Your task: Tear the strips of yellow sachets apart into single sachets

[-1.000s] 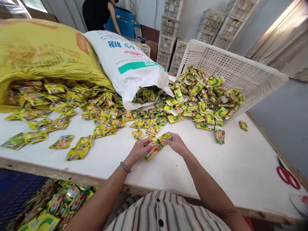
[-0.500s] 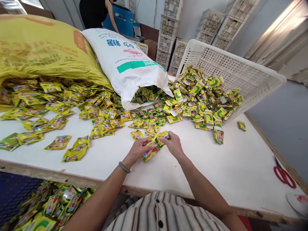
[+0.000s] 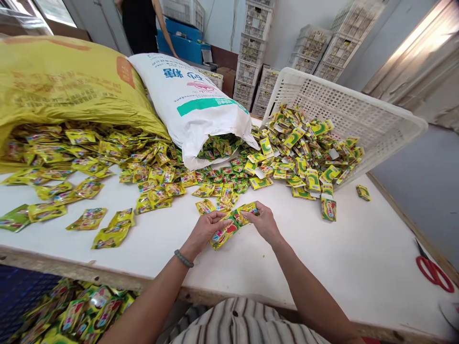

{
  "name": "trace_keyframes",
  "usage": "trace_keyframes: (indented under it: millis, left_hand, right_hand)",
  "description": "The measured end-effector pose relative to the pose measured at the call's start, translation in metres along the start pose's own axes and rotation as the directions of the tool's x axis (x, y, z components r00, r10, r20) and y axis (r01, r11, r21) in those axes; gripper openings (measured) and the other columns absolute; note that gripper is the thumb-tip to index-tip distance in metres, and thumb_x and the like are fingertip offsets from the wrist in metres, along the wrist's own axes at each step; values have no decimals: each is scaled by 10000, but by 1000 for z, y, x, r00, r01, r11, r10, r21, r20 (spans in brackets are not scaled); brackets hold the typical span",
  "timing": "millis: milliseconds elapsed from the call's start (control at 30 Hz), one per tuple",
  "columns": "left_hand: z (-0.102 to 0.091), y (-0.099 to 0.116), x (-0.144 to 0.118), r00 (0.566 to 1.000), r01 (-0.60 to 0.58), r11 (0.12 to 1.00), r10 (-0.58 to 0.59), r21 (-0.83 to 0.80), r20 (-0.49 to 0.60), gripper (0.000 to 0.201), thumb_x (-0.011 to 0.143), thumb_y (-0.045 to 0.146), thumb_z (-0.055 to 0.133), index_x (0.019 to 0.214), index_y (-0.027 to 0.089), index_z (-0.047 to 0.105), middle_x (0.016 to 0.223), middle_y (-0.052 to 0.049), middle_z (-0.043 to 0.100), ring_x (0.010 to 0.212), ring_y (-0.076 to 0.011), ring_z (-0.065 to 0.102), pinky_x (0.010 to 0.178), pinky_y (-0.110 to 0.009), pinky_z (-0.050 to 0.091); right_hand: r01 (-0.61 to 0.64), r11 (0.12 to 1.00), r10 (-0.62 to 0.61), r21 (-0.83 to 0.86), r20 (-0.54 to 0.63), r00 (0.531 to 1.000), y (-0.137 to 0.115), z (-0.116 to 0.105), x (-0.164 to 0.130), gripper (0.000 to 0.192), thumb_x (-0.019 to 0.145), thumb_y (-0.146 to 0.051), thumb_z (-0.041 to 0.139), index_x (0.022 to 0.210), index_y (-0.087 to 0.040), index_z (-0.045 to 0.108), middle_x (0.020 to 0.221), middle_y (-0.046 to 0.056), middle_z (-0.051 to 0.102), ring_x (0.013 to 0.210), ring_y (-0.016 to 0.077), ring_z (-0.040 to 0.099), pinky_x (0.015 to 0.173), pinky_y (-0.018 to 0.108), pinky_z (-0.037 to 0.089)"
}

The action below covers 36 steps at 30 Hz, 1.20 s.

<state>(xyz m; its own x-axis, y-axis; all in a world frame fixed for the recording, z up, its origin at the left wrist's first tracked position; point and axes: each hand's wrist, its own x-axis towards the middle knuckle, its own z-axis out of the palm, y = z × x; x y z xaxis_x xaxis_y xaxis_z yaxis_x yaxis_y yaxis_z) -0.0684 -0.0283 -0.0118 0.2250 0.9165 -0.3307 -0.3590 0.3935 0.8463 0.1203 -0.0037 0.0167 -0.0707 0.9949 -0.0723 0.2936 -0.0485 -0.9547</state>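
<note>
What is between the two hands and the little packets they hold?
Nothing visible. The left hand and the right hand both grip the bunch of packets directly, just above the white table.

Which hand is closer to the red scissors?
The right hand. The red scissors lie at the table's far right edge, well off to that hand's right. The left hand is farther away, on the other side of the sachets both hands hold.

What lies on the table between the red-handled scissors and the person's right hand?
In the head view, only bare white tabletop lies between the red-handled scissors and the right hand, which holds yellow-green sachets.
</note>
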Motion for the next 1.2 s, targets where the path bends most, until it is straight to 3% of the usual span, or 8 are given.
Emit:
trace_keyframes:
  millis: [167,300,433,633,933,1067,1133,1200]
  left_hand:
    - [1,2,-1,1000,1,999,-1,-47,4,466,538,333,902,856,146,617,774,-33,732,695,-162,675,670,-247,503]
    - [0,0,1,1000,-16,998,14,-60,-28,479,534,331,902,873,146,619,794,-35,734,713,-176,682,691,-266,518]
    - [2,-1,2,999,-10,997,12,-78,32,539,515,309,910,940,157,615,867,-32,737,790,-200,694,744,-293,529]
    - [2,0,2,999,-6,995,3,-102,-32,560,513,319,907,970,156,629,884,-32,737,764,-198,689,743,-304,533]
    - [0,-2,0,999,-43,994,41,-98,-16,567,487,322,916,947,144,635,827,-37,734,748,-210,692,762,-320,532]
    - [1,-1,1,994,-74,992,66,-102,-83,566,493,343,912,944,155,627,842,-32,734,751,-207,689,734,-311,534]
    - [2,1,0,994,-70,993,61,-99,-95,569,497,349,909,950,153,627,821,-30,733,724,-198,687,694,-291,531]
    - [2,3,-1,995,-68,993,60,-93,-82,576,501,348,907,964,148,631,811,-30,731,713,-191,685,670,-275,525]
  right_hand:
    - [109,979,-96,-172,85,992,-1,7,3,357,723,-477,682,615,-208,474,596,-50,468,592,122,427,550,250,337]
    - [233,920,-241,-314,12,970,1,18,2,295,822,-435,598,646,-207,536,782,22,554,732,168,499,676,301,420]
    - [331,857,-353,-395,17,935,6,29,1,196,859,-366,575,735,-217,604,893,69,582,882,220,494,819,369,433]
    - [303,871,-377,-387,-131,917,12,31,0,221,905,-367,529,861,-239,704,1068,81,589,1079,241,464,983,446,353]
    - [322,867,-310,-380,94,946,20,43,1,424,953,-404,443,666,-242,709,1095,75,625,1140,246,419,1011,468,347]
    - [334,880,-387,-339,-103,916,16,43,-3,222,896,-394,558,846,-242,713,1196,79,600,1173,244,424,1030,468,340]
    - [330,884,-402,-331,-175,899,15,44,-6,202,886,-370,574,816,-242,712,1177,76,615,1172,252,415,1037,490,326]
    - [337,893,-391,-298,-145,909,15,47,-8,276,905,-353,538,715,-243,705,1136,74,637,1159,257,408,1043,498,325]
